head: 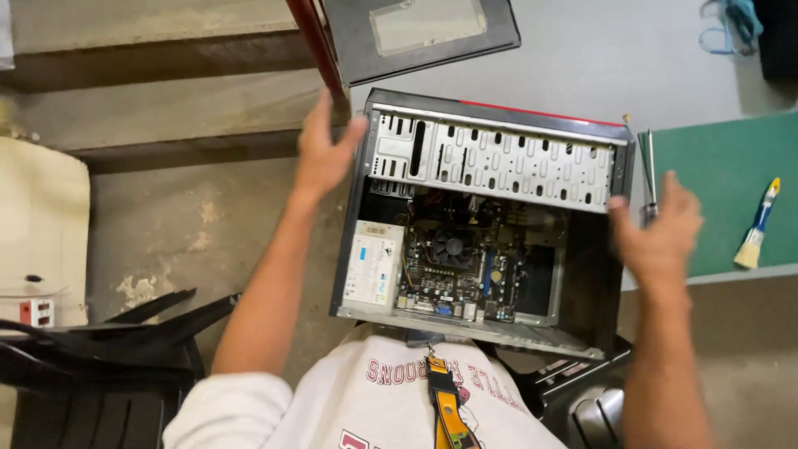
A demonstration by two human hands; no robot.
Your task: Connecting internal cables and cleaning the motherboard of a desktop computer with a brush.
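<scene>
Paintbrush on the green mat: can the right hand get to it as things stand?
Probably yes. The right hand is open and holds nothing, at the computer case's right edge; the paintbrush lies uncovered on the green mat just beyond it.

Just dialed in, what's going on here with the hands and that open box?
A person holds an opened desktop computer case on their lap, side panel off, motherboard and power supply exposed. The left hand presses the case's left edge; the right hand, blurred, is at its right edge. A paintbrush lies on the green mat nearby.
</scene>
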